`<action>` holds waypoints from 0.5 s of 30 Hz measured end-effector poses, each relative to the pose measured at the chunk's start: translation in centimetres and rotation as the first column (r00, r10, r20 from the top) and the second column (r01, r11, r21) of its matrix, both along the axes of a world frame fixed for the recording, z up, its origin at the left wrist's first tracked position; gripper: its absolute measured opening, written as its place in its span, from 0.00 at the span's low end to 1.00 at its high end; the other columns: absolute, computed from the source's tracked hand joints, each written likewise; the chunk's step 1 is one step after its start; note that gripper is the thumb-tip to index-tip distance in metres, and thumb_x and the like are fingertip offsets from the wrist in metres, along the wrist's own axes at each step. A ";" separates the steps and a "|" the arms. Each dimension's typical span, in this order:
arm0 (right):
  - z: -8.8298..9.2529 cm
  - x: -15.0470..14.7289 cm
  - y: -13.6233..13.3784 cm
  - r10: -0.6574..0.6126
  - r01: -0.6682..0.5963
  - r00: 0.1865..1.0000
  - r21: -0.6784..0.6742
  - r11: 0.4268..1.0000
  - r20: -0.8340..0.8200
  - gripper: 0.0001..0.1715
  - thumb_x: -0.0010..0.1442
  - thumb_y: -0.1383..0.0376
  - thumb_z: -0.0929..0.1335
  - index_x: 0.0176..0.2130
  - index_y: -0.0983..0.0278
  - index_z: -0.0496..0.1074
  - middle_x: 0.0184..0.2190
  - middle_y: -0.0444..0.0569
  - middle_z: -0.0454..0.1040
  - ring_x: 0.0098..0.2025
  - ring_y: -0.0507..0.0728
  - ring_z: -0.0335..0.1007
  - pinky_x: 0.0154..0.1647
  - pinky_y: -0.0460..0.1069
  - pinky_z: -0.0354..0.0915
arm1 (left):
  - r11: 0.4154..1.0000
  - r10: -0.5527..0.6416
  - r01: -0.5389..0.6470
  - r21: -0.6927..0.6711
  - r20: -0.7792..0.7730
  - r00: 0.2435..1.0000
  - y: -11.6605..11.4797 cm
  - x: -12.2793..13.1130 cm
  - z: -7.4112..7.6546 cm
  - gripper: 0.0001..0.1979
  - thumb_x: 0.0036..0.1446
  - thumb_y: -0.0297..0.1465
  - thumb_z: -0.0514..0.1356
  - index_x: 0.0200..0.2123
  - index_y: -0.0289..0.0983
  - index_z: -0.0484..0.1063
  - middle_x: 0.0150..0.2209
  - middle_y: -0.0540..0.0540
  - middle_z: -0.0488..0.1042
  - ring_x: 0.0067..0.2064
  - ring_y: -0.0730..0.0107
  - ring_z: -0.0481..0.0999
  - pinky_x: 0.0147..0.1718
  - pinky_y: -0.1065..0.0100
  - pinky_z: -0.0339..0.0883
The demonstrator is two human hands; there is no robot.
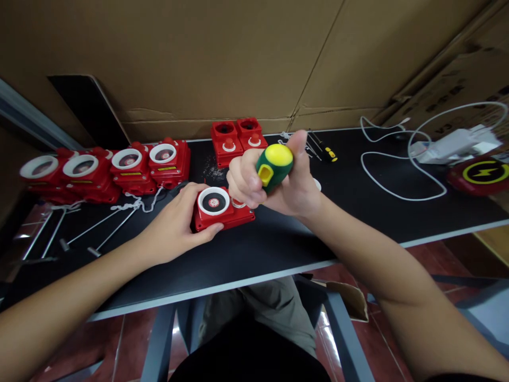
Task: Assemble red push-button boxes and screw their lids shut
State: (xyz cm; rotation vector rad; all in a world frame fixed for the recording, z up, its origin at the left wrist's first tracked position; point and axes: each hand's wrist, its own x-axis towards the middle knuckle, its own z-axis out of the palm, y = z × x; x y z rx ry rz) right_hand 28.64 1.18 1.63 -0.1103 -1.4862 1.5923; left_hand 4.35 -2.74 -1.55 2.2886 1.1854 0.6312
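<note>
My left hand (177, 225) grips the left end of a red alarm box (217, 220) on the table, thumb along its front and fingers behind. The box has a white ring around a dark round face, and its right part is partly covered by my other hand. Above that right part, my right hand (292, 192) is wrapped round a screwdriver (276, 162) with a green and yellow handle. The handle's butt points up toward me, and the shaft and tip are hidden below my fingers.
Several finished-looking red alarm boxes (131, 172) stand at left, with small metal hammers (115, 233) on white cords before them. Two red housings (226, 151) sit at the back. Another screwdriver (330, 155), a white cable (384, 193) and a red tape measure-like case (477, 178) lie right.
</note>
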 end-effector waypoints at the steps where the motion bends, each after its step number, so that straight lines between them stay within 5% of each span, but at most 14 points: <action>1: -0.1 -0.1 -0.1 0.002 -0.001 1.000 0.019 1.000 -0.026 0.45 0.67 0.24 0.66 0.27 0.60 0.65 0.18 0.39 0.55 0.22 0.49 0.55 0.26 0.46 0.64 | 1.000 -0.002 0.002 -0.001 0.001 1.000 0.0 0.0 0.0 0.32 0.65 0.53 0.67 0.61 0.39 0.66 0.58 0.36 0.78 0.57 0.43 0.83 0.60 0.45 0.79; 7: -0.2 0.2 -0.7 -0.050 0.059 0.996 -0.113 0.992 0.080 0.41 0.62 0.24 0.69 0.39 0.58 0.75 0.26 0.43 0.61 0.33 0.55 0.69 0.34 0.49 0.71 | 1.000 -0.006 0.006 -0.005 0.003 1.000 -0.1 0.1 0.2 0.30 0.66 0.51 0.67 0.62 0.40 0.67 0.57 0.37 0.78 0.55 0.44 0.83 0.59 0.44 0.79; 15: 0.3 0.2 -1.2 -0.019 0.018 1.000 -0.027 0.999 -0.021 0.39 0.59 0.31 0.78 0.35 0.60 0.70 0.29 0.40 0.65 0.30 0.50 0.66 0.34 0.48 0.66 | 1.000 -0.025 0.025 0.002 -0.005 1.000 -0.1 0.1 0.3 0.32 0.66 0.52 0.67 0.62 0.38 0.66 0.57 0.35 0.78 0.56 0.44 0.83 0.60 0.45 0.78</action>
